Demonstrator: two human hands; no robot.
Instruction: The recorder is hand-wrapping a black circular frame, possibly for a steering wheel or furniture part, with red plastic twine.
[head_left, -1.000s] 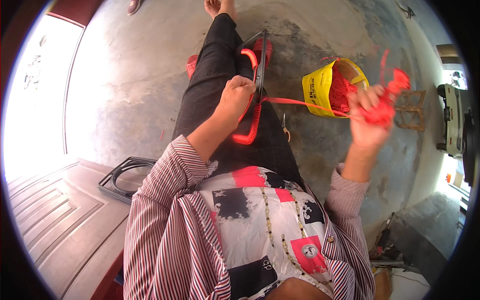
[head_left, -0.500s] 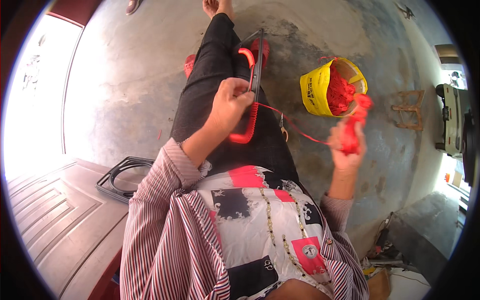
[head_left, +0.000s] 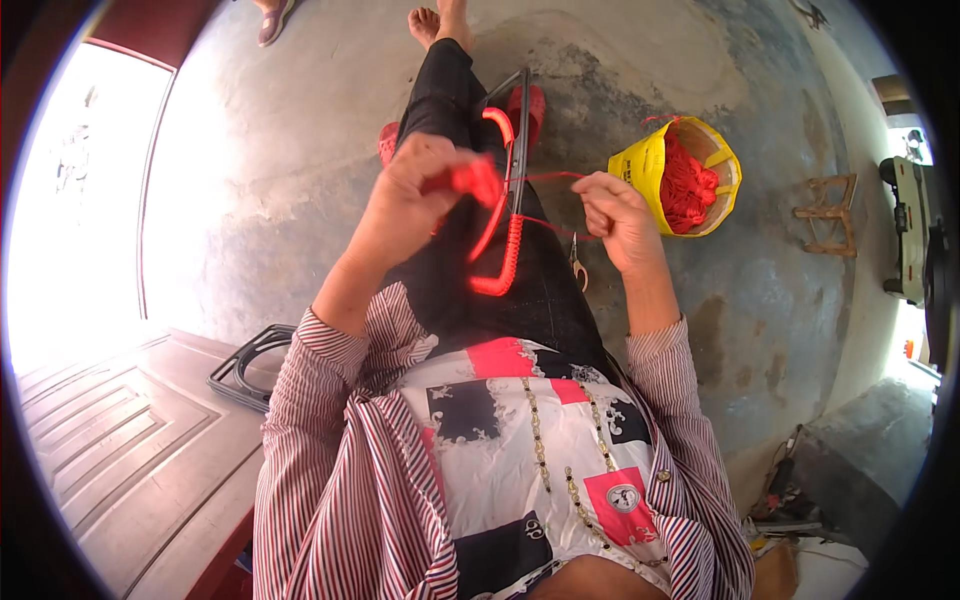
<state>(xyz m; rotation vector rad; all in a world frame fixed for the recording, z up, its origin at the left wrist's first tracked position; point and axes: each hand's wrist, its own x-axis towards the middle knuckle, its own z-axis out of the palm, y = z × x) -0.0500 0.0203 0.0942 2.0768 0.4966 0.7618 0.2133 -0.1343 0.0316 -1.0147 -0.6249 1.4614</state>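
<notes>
Across my lap lies a dark metal frame [head_left: 519,140] with a curved bar; red cord is wound tightly round its lower part [head_left: 512,255], and its upper curve [head_left: 496,120] is red too. My left hand [head_left: 405,195] is closed around a blurred bundle of red cord [head_left: 478,180], just left of the frame. On the frame's right, my right hand [head_left: 622,220] pinches the red cord [head_left: 552,177] with thumb and forefinger. One strand runs leftward from this pinch to the bundle; another goes from the wound part toward the right hand.
Right of my knees stands a yellow bucket [head_left: 640,170] with red cord inside. Scissors [head_left: 579,268] are beside my right thigh. A black frame [head_left: 245,372] rests at the left by a panelled door-like board [head_left: 130,420]. Farther right are a small wooden stool [head_left: 830,215] and another person's foot [head_left: 272,25] far left.
The cord bundle has passed from my right hand to my left, across the frame. My right hand has moved left from beside the bucket and now pinches the cord.
</notes>
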